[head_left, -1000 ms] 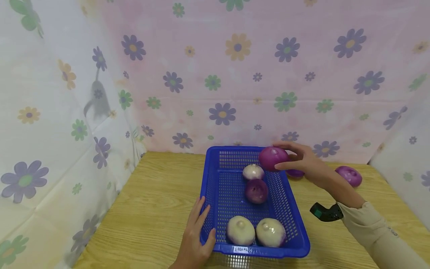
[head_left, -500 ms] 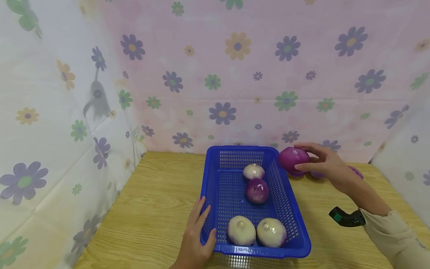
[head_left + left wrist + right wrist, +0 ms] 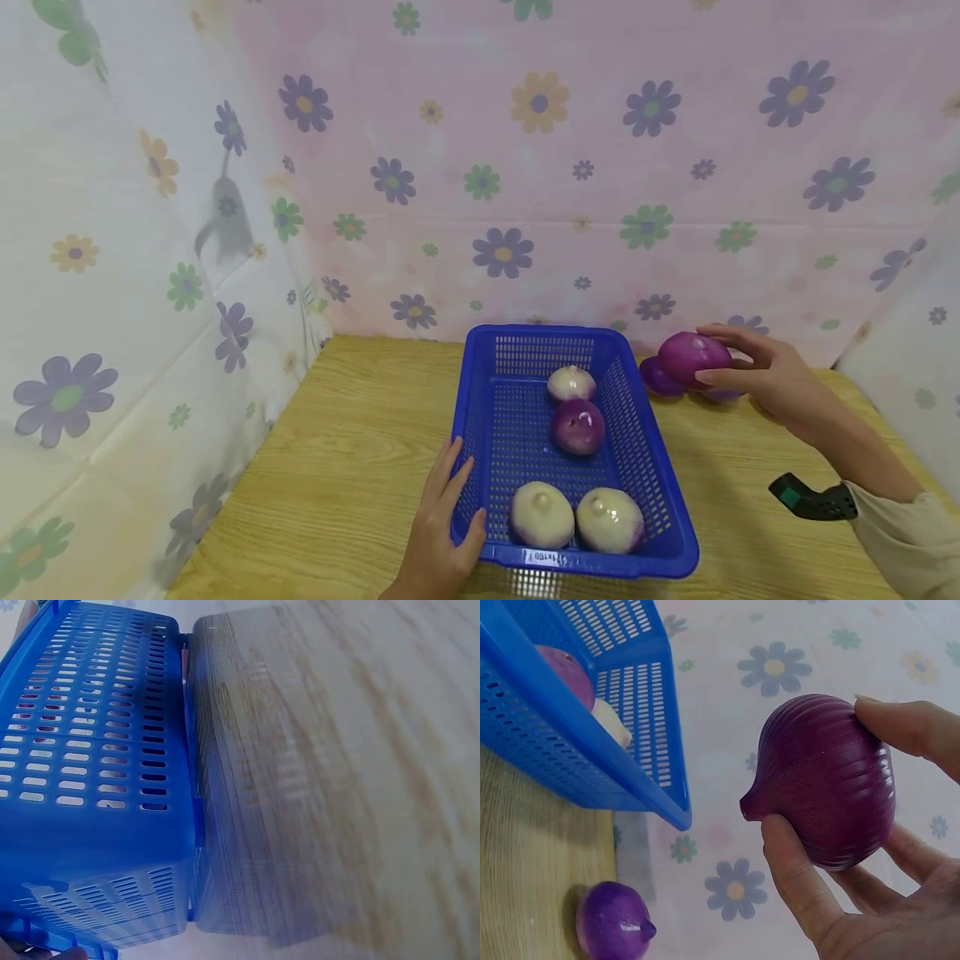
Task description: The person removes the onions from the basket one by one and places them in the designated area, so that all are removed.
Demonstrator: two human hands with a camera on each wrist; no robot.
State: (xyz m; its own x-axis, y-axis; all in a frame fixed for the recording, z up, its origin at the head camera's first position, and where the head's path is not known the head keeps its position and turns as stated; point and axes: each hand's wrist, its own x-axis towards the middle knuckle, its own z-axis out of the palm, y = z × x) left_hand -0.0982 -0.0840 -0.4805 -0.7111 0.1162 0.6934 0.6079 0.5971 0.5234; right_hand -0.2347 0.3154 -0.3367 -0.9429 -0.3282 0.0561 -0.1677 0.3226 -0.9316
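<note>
A person's right hand holds a purple onion in the air just past the right rim of a blue basket, thumb underneath and fingers curled over the top so the smooth round bulb cannot slip. The wrist view shows the grip plainly: the thumb presses one side and the fingertips the other, with the palm cupped behind. The onion hangs above the wooden table, near another purple onion lying by the flowered backdrop; a third seems to sit behind the hand, mostly hidden.

The left hand lies against the basket's near left corner, fingers straight along the outer wall and thumb hooked at the rim, apparently to keep the light plastic basket from sliding.

Four onions remain inside: a small white onion and a purple one toward the back, two pale ones side by side at the front wall.
</note>
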